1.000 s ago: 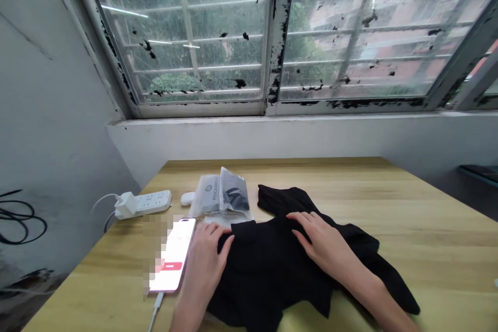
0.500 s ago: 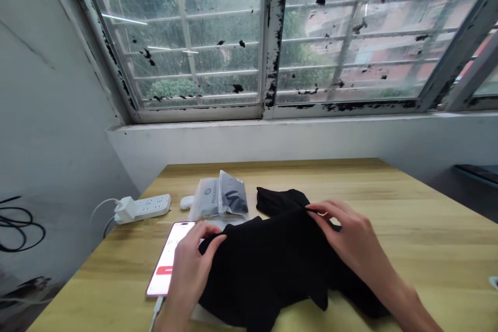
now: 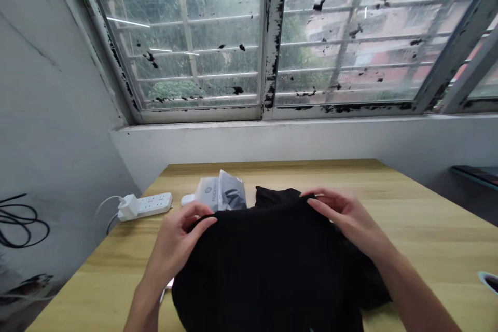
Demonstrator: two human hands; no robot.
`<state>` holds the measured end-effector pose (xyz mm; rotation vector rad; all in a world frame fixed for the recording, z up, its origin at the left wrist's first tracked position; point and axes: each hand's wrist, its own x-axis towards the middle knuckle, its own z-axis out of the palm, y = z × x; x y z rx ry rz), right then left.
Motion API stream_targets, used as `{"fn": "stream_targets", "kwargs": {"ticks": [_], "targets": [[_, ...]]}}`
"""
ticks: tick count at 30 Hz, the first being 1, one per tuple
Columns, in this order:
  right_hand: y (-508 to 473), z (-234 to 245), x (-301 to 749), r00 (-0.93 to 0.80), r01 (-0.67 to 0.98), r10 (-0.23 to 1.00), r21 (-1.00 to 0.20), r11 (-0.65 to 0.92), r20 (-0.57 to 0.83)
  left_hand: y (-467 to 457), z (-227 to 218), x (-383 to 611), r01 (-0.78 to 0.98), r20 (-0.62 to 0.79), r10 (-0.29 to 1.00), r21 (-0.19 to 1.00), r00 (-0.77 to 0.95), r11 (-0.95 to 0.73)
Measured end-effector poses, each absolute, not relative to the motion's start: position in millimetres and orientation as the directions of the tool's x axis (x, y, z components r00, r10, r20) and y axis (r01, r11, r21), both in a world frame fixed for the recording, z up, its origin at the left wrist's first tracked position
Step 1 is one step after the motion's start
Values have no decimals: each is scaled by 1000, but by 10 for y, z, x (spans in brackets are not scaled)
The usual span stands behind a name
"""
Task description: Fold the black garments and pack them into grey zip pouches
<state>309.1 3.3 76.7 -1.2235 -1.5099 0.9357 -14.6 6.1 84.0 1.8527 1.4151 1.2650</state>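
Note:
A black cloth garment (image 3: 264, 264) is stretched between my two hands, its upper edge raised off the table; I cannot make out what kind of garment it is. My left hand (image 3: 181, 238) pinches the upper left corner between thumb and fingers. At the upper right, my right hand (image 3: 344, 215) grips the same edge in a pinch. Part of the black fabric (image 3: 274, 196) lies on the table behind the raised edge, and more hangs below my right wrist. Beneath my left wrist, the phone (image 3: 170, 284) is almost wholly covered by hand and cloth.
The wooden table (image 3: 424, 228) carries a frosted plastic pouch (image 3: 231, 192) beyond the garment. A white power strip (image 3: 150, 204) with a plugged-in adapter lies at the left edge. Behind stands a low wall (image 3: 233, 142) under barred windows. Black cable (image 3: 23, 223) hangs left.
Both hands have risen a little and spread apart, the left one moving leftward. The garment is now pulled wider and higher, covering most of the phone and part of the pouch.

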Motion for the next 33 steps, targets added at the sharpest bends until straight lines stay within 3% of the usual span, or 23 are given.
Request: {"fn": "stream_targets", "kwargs": {"ticks": [3,7,17,19,21,23,25,29,33], "targets": [[218,615,3011,-73,462,950,-834,302,304,228,771,-68,608,379,919,706,110,-364],[336,372,2965,-98,631,941,-711,311,324,311,541,-31,676,301,939,658,167,-331],[268,326,2963,-102,658,843,-599,455,528,199,416,-115,608,362,916,693,173,-388],[152,373,2988,-220,602,840,-609,517,496,117,418,-156,549,363,889,699,279,-458],[29,390,3012,-404,536,830,-636,556,385,31,414,-202,481,322,849,715,418,-508],[-58,365,3019,-495,547,828,-646,533,264,-28,401,-239,487,306,843,708,442,-512],[-83,302,3011,-452,634,866,-605,482,216,-48,381,-268,560,312,869,669,385,-488],[-20,139,3008,-300,804,913,-443,398,277,-22,313,-330,732,283,918,555,279,-394],[9,48,3033,-365,817,909,-399,417,203,-9,188,-408,841,127,978,500,165,-207]]}}
